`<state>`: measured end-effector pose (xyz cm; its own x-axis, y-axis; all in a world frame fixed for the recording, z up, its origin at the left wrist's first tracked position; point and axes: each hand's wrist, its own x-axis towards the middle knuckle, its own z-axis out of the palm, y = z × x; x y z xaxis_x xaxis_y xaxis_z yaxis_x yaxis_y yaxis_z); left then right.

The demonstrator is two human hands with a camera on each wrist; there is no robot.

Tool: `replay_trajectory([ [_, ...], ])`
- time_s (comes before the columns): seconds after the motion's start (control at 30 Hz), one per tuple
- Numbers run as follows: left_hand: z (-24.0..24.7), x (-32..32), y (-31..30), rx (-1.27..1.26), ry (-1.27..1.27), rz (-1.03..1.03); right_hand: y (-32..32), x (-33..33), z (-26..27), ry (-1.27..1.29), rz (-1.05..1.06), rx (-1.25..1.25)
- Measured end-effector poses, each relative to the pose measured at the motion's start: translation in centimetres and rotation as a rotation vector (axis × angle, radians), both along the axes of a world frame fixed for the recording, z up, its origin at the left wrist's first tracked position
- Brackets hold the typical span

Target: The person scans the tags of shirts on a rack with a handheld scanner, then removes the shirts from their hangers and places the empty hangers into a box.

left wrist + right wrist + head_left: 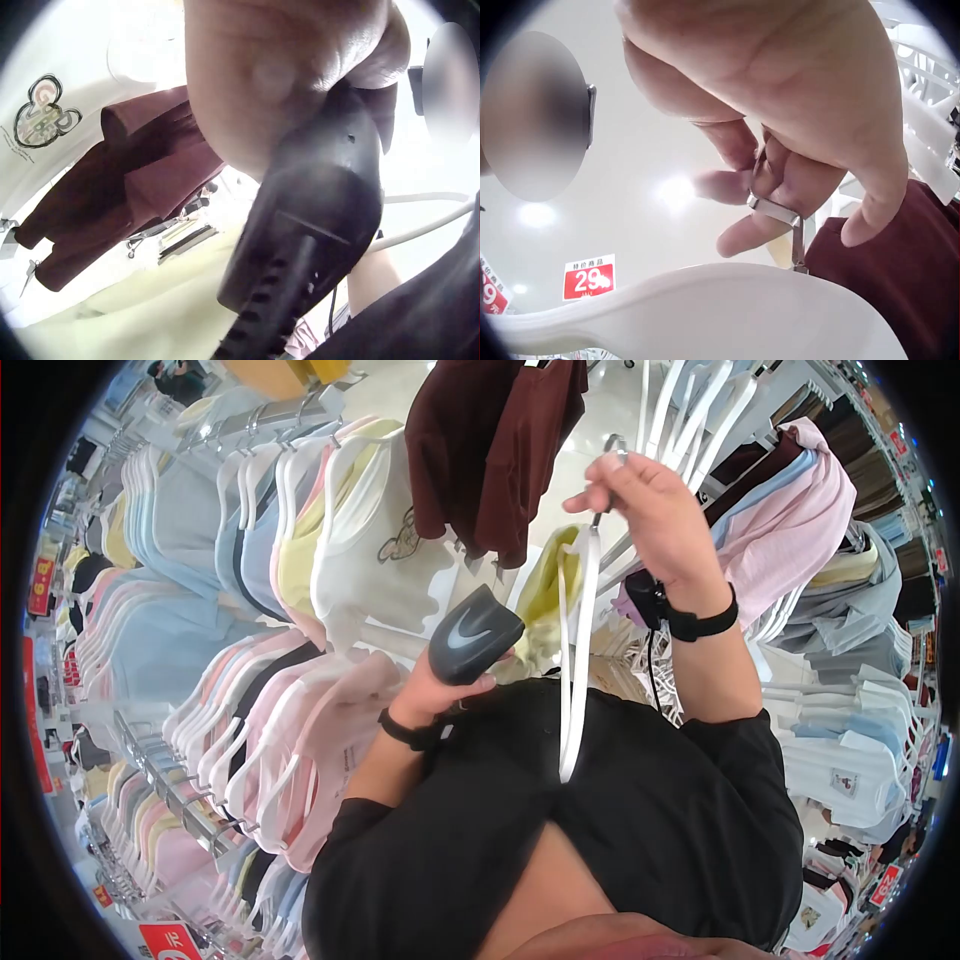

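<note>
In the head view my left hand (428, 688) grips a dark grey corded handheld device, probably a barcode scanner (478, 635), with a pale curved mark on its broad end. The left wrist view shows the scanner's black body (315, 195) with a ribbed cord end below the left hand (292, 67). Raised on the right, my right hand (650, 510) pinches the metal hook of a white hanger (578, 660), which hangs edge-on before my chest. From the right wrist, the right hand's (780, 97) fingers curl at the metal hook (776, 210) above the hanger's white body (742, 315).
Racks of pastel tops on white hangers (280, 540) line the left side. Maroon garments (490, 460) hang ahead, a yellow-green garment (548, 590) behind the hanger. More clothes, including a pink top (790, 530), hang on the right. Red price signs (590, 279) stand about.
</note>
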<state>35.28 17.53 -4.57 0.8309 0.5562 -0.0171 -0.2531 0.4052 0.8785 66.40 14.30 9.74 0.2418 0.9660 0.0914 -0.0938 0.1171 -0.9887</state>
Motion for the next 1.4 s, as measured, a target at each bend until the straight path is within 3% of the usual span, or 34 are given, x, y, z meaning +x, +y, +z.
replay_trajectory([
  [0.1, -0.4, 0.7, 0.4, 0.012, 0.036, 0.008, -0.1, -0.9, -1.6, -0.025, -0.052, 0.026],
  [0.2, -2.0, 0.0, 0.9, 0.011, 0.068, -0.036, -1.3, -2.7, -2.0, -0.234, -0.238, -0.061],
  [0.3, -1.8, -0.5, 1.0, 0.001, 0.060, -0.041, -2.1, -2.6, -4.1, 0.059, -0.268, -0.074],
  [0.4, -1.6, -0.8, 1.0, 0.005, 0.060, -0.065, -2.6, -2.8, -3.9, 0.012, -0.367, -0.083],
  [0.5, -1.2, -0.6, 1.1, 0.012, 0.081, -0.086, -2.8, -2.2, -4.7, -0.038, -0.337, -0.144],
  [0.63, -1.1, -0.6, 1.5, -0.002, 0.078, -0.088, -3.4, -2.3, -3.9, 0.235, -0.291, -0.196],
  [0.8, 0.0, -0.3, 1.6, 0.033, 0.088, -0.124, -3.3, -3.1, -5.1, -0.028, -0.296, -0.127],
  [0.93, 1.9, 0.6, 1.1, 0.022, 0.119, -0.092, -4.0, -4.8, -4.2, -0.068, -0.343, -0.201],
  [1.07, 1.5, 0.6, 1.2, 0.018, 0.096, -0.088, -4.8, -5.0, -6.1, -0.341, -0.337, -0.168],
  [1.17, 0.8, 0.7, 1.4, 0.058, 0.109, -0.133, -5.0, -5.9, -6.7, -0.193, -0.337, -0.179],
  [1.2, 1.0, 0.9, 1.5, 0.057, 0.106, -0.141, -5.2, -6.6, -6.0, 0.003, -0.323, -0.260],
  [1.3, 1.0, 1.5, 1.1, 0.086, 0.135, -0.176, -5.4, -7.2, -6.3, 0.094, -0.210, -0.360],
  [1.4, -0.2, 1.8, 1.2, 0.210, 0.175, -0.227, -5.0, -7.4, -8.4, 0.078, -0.211, -0.231],
])
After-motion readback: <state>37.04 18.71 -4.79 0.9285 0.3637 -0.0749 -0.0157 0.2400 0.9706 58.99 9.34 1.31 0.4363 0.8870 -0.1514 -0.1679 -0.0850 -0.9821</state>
